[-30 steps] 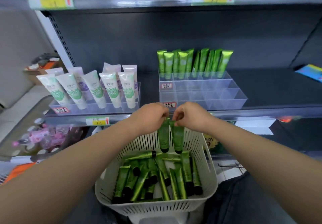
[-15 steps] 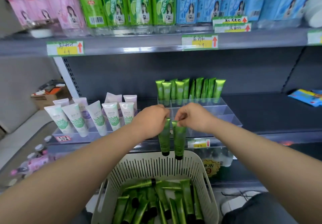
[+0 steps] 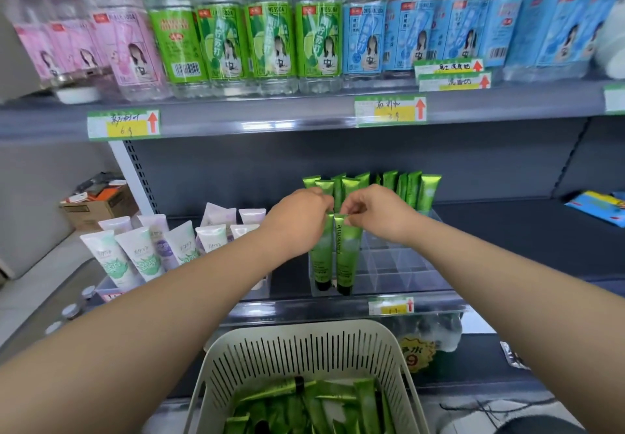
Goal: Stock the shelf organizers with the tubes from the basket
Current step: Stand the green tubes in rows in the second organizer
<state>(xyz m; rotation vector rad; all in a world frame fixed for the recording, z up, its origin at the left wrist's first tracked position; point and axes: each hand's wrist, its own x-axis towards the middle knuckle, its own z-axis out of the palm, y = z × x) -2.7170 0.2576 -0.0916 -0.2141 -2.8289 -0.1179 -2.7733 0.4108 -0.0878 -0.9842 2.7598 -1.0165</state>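
Observation:
My left hand (image 3: 297, 219) pinches the crimped top of a green tube (image 3: 321, 254), which hangs cap down. Right beside it my right hand (image 3: 375, 214) pinches a second green tube (image 3: 347, 258) the same way. Both tubes hang in front of the clear shelf organizer (image 3: 399, 264), their black caps level with its front left compartments. A row of several green tubes (image 3: 412, 190) stands upright at the organizer's back. Below, the white slotted basket (image 3: 304, 349) holds several more green tubes (image 3: 304, 406) lying loose.
White tubes (image 3: 142, 251) stand in a clear tray on the left of the same shelf. Soda bottles (image 3: 270, 38) fill the shelf above. A blue packet (image 3: 598, 207) lies at the shelf's far right. A cardboard box (image 3: 98, 207) sits beyond the shelf's left end.
Both hands have lifted the two tubes up out of the basket and forward to the organizer's front. The view has tilted up, so the bottle shelf now shows.

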